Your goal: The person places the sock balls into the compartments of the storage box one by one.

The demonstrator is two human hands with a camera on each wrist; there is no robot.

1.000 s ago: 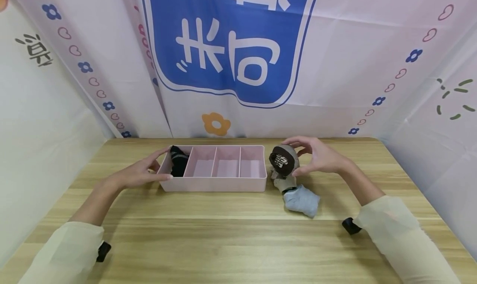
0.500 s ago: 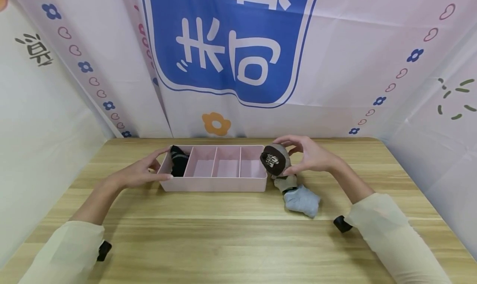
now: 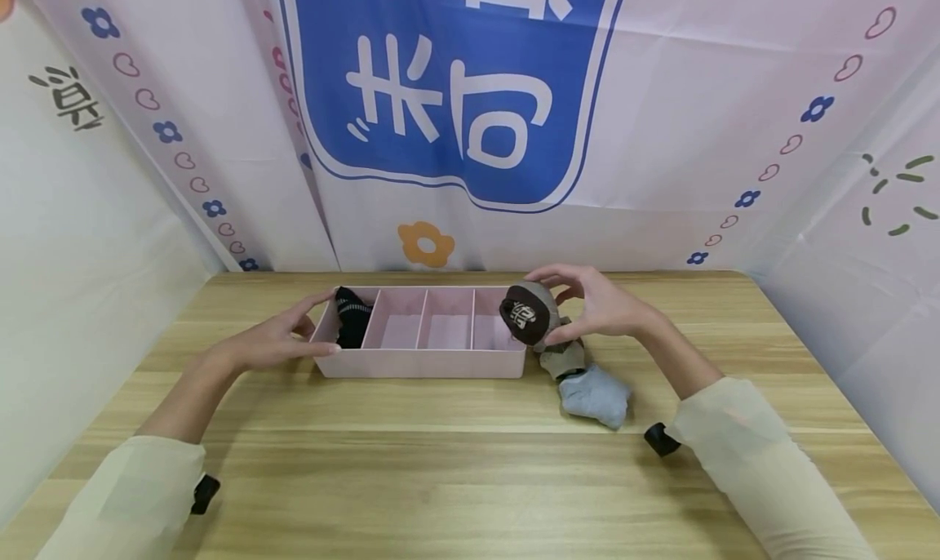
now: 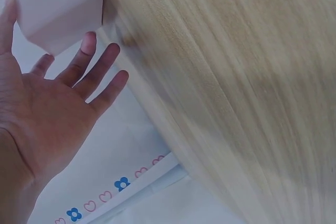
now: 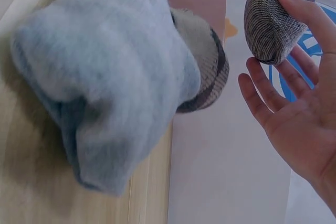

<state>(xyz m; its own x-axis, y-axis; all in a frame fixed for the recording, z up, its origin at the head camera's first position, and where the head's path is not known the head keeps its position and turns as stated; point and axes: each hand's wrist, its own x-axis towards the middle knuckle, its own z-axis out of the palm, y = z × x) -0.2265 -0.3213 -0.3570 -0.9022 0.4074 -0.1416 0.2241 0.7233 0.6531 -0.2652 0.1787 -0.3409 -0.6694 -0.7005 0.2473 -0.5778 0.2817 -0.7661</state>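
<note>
A pink divided storage box [image 3: 422, 364] stands on the table, with a black rolled sock [image 3: 354, 319] in its leftmost compartment. My left hand [image 3: 275, 340] grips the box's left end between thumb and fingers; the left wrist view shows the remaining fingers spread apart from it. My right hand [image 3: 598, 303] pinches a rolled sock [image 3: 530, 313], grey with a dark brown patch and white lettering. This sock is over the box's right end, partly covering the rightmost compartment. Right of the box lie a beige-and-dark rolled sock [image 3: 562, 361] and a light blue rolled sock [image 3: 595, 397].
The wooden table [image 3: 411, 470] reaches back to a white printed cloth [image 3: 661, 168]. More cloth hangs at both sides. Thin dividers [image 3: 422, 322] split the box into several compartments. A black wrist device [image 3: 661, 440] sits at my right sleeve.
My right hand has carried the grey and brown sock leftward, from beside the box to over its right end. The left hand, the box and the other socks have stayed put.
</note>
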